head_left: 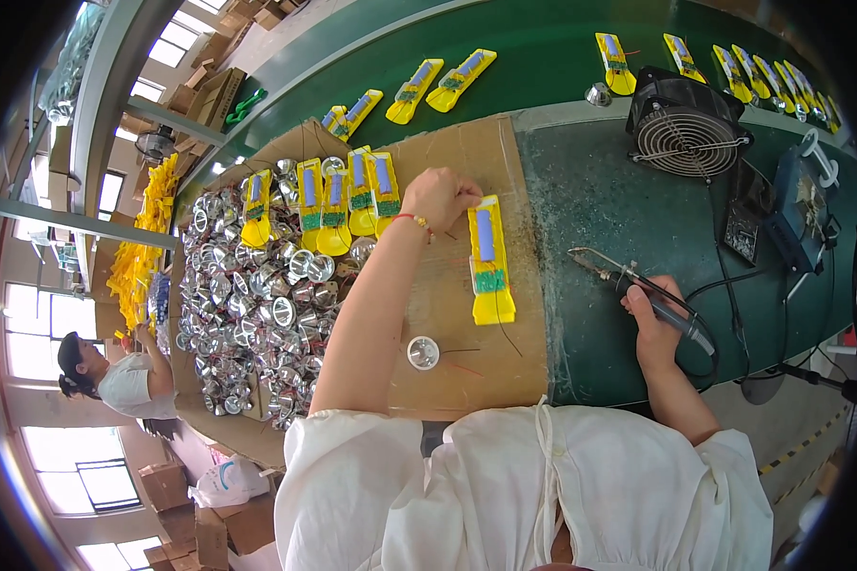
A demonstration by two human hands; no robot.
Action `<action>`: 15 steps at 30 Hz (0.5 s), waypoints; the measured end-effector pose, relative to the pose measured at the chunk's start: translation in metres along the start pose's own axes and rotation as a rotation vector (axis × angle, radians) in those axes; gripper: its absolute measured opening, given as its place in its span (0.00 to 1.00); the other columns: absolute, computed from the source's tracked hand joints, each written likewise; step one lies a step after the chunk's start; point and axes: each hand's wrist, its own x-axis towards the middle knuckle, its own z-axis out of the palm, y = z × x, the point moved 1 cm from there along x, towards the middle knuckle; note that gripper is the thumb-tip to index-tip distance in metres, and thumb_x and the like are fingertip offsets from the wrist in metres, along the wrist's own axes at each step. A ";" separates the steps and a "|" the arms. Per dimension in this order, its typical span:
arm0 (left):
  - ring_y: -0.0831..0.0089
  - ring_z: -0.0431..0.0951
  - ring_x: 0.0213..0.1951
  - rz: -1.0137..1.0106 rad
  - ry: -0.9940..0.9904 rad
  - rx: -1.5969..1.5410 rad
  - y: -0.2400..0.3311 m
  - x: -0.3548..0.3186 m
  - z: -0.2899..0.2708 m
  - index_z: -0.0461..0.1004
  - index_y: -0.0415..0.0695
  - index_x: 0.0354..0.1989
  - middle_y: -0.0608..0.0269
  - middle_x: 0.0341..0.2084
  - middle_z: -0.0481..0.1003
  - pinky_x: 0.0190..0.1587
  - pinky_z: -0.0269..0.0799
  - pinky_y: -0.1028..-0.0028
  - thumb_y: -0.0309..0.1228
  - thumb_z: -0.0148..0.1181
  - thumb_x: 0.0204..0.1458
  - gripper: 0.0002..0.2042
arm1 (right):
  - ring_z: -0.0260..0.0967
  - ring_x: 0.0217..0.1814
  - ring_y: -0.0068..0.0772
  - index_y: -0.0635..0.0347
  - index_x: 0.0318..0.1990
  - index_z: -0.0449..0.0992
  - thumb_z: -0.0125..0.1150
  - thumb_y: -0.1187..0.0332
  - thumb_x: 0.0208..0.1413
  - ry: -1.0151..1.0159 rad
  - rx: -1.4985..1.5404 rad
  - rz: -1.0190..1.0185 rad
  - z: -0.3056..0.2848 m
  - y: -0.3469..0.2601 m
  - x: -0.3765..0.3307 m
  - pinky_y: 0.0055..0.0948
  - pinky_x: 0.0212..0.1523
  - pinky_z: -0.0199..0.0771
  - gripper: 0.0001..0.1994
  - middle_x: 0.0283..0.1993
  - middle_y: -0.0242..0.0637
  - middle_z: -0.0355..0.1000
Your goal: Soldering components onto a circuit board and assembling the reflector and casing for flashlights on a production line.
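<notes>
On the cardboard sheet (428,385) lies a yellow plastic lamp shell (497,308) holding a blue cylindrical battery (486,236) and a small green circuit board (489,281). A dark wire trails from its lower end. The curled fingers of my left hand (438,200) pinch at the shell's upper left corner. My right hand (659,319) is wrapped round the handle of a soldering iron (676,320). The iron's bent metal tip points left over the green mat, apart from the shell. A silver reflector cup (423,353) with thin wires rests below my left hand.
Left of the cardboard, a large box brims with silver reflectors (281,311); several filled yellow shells (335,211) lie over its far edge. A black fan (687,133) and a blue soldering station (798,219) stand at right. More shells line the green far strip (533,71). A co-worker (129,376) is at far left.
</notes>
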 end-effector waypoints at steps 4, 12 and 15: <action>0.60 0.76 0.34 0.093 0.408 -0.059 0.008 -0.034 -0.012 0.76 0.48 0.39 0.59 0.33 0.74 0.36 0.71 0.67 0.35 0.62 0.43 0.13 | 0.67 0.28 0.20 0.64 0.32 0.69 0.60 0.71 0.49 0.004 -0.023 0.003 0.003 0.006 0.005 0.19 0.30 0.67 0.07 0.25 0.34 0.69; 0.62 0.72 0.38 0.085 0.216 -0.121 0.032 -0.176 0.027 0.76 0.43 0.33 0.60 0.30 0.74 0.41 0.68 0.66 0.35 0.64 0.39 0.13 | 0.66 0.27 0.23 0.65 0.33 0.70 0.57 0.72 0.51 0.011 -0.032 -0.009 0.003 0.002 0.007 0.19 0.30 0.64 0.06 0.25 0.33 0.66; 0.62 0.71 0.39 0.044 0.262 0.028 0.031 -0.185 0.056 0.76 0.43 0.33 0.63 0.30 0.74 0.42 0.67 0.65 0.33 0.64 0.38 0.12 | 0.66 0.27 0.23 0.65 0.33 0.70 0.56 0.73 0.52 0.010 -0.019 -0.029 0.006 0.001 0.007 0.19 0.30 0.65 0.05 0.25 0.33 0.66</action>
